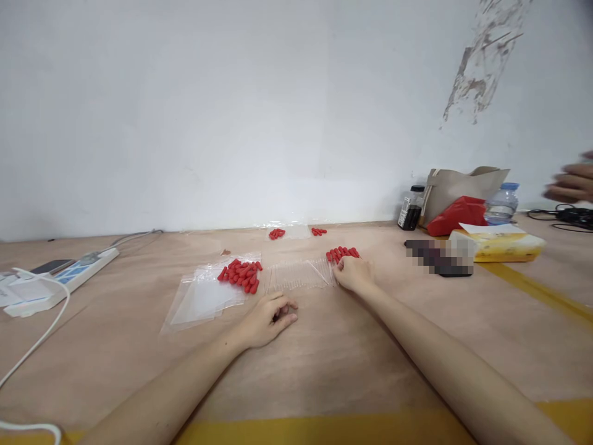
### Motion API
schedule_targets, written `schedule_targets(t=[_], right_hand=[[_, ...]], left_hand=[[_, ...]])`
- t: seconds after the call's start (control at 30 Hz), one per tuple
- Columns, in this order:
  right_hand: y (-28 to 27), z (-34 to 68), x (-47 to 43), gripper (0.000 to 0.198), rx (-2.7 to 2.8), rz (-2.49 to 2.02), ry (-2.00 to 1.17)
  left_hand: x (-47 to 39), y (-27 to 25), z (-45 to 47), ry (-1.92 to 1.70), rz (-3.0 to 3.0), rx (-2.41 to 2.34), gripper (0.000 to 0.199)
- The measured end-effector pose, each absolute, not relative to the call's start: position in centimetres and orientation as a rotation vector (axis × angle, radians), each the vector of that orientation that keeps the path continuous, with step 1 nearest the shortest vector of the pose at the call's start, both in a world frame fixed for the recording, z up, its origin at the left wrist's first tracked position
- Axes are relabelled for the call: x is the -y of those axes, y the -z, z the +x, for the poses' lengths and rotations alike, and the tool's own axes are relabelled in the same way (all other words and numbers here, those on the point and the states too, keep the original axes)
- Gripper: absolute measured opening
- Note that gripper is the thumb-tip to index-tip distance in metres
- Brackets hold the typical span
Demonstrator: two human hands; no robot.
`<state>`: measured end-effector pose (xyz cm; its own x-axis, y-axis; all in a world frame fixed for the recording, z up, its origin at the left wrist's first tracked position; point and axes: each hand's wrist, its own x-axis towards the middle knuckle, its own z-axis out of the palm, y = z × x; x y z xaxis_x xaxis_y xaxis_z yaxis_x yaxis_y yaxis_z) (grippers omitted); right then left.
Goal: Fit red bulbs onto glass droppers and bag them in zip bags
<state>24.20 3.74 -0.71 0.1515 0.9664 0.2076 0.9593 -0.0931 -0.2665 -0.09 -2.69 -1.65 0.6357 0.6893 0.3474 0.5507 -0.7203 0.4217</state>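
Observation:
My right hand (356, 274) is closed in a pinch at the right end of a row of thin clear tubes (296, 275). What lies between its fingertips is hidden. Just beyond those fingers, several red rubber bulbs (341, 252) sit side by side, seemingly on tube ends. My left hand (270, 318) rests on the table in front of the row, fingers loosely curled and apart, holding nothing visible. Left of the tubes, a heap of loose red bulbs (241, 274) lies on clear plastic bags (199, 303).
Two small red clusters (277, 233) (319, 232) lie near the wall. At left is a power strip (65, 284) with a white cable (44, 337). At right stand a dark bottle (411, 209), a yellow tissue pack (509, 246) and a water bottle (503, 204). Another person's hand (573, 182) shows far right.

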Motion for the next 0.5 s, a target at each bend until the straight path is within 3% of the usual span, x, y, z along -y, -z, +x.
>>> schedule_targets(t=[0.5], right_hand=[[0.3, 22.5, -3.9, 0.026, 1.841, -2.198, -0.031]], left_hand=[[2.7, 1.7, -0.1, -0.722, 2.576, -1.016, 0.017]])
